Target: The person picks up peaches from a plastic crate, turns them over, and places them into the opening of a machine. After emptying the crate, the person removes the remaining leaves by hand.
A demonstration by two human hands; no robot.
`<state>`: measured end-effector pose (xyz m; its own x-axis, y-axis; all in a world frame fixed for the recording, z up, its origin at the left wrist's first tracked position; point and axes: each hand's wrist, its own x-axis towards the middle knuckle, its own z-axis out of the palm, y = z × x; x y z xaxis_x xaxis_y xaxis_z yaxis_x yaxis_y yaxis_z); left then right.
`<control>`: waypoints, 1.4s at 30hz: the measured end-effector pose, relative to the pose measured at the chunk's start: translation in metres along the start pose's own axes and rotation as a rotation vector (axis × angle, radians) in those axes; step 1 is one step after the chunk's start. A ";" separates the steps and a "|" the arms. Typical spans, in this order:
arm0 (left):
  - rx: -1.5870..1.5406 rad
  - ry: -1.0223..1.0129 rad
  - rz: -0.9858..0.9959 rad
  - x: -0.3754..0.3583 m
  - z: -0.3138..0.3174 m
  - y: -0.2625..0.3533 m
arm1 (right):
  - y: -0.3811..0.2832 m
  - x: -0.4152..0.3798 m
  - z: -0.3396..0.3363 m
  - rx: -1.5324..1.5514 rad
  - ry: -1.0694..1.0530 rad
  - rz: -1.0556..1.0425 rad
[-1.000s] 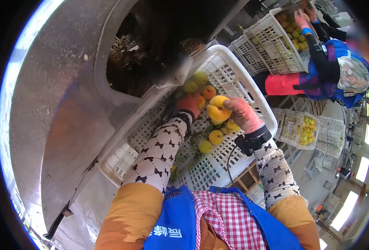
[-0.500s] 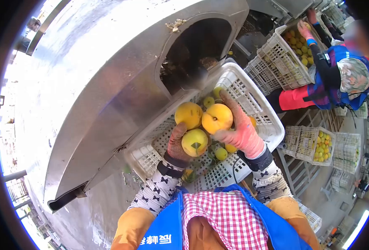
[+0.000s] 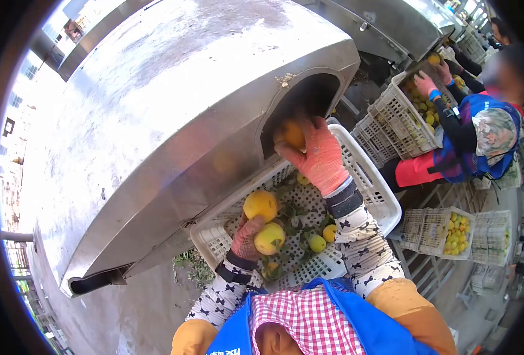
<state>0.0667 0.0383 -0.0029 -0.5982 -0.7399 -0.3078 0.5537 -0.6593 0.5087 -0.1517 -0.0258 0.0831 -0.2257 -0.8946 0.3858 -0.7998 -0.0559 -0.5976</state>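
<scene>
Gloved and closed, my left hand [image 3: 248, 238] grips two fruits over the crate: a yellow-orange one [image 3: 260, 206] above and a greenish-yellow one [image 3: 269, 238] below. My right hand [image 3: 320, 155], in a pink glove, is at the dark opening [image 3: 309, 94] of the metal machine. Its fingers are around an orange fruit [image 3: 292, 135], which is blurred and partly in shadow. Beneath both hands is the white plastic crate [image 3: 375, 177], with small green and yellow fruits [image 3: 317, 243] and leaves inside.
The metal machine's curved body [image 3: 173, 136] fills the left and top. At the upper right, a person in a blue vest [image 3: 487, 130] handles fruit in another crate [image 3: 401, 112]. More fruit crates [image 3: 436, 232] stand at right. Leaf scraps [image 3: 194, 266] lie below the machine.
My right hand has moved up from the crate to the machine opening with the orange fruit. My left hand has shifted slightly down and left, still with two fruits.
</scene>
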 end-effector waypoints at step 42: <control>0.143 -0.182 0.100 0.037 0.085 0.035 | -0.020 -0.056 -0.039 0.304 -0.141 0.046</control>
<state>0.0149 -0.0007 0.0720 -0.6462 -0.7556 -0.1073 0.5356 -0.5491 0.6416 -0.1446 0.0423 0.1011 -0.1615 -0.9507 0.2648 -0.5835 -0.1244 -0.8025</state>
